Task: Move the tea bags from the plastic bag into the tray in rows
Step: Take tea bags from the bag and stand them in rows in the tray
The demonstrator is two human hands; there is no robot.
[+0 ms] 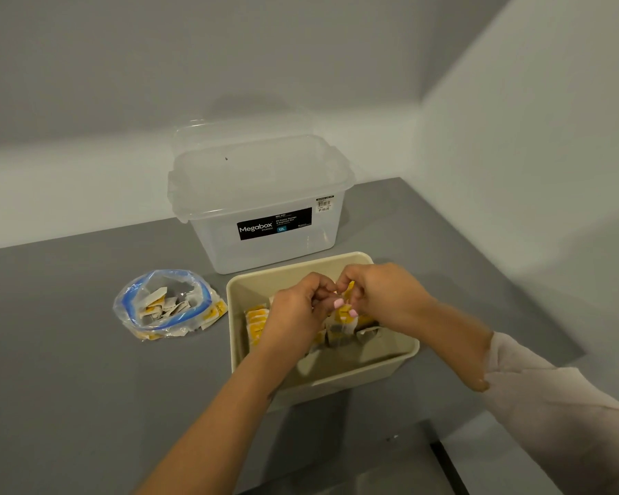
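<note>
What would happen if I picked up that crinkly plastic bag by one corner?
The plastic bag would probably flop and sag, since it lies crumpled and looks thin. Its mouth gapes open, so the tea bags inside might spill out. It likely feels light.

Most of the tea bags (256,321) in the tray (390,366) were hidden by both hands, and the storage box (265,209) label's small print was unreadable.

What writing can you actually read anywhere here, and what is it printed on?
"Megabox" and, beneath it, "STORAGE": black label on the clear storage box.
"12L": blue patch on that label.
Label's small white lines: too blurred.
Price sticker: barcode and price too small.
Tea bags: no legible print.
</note>
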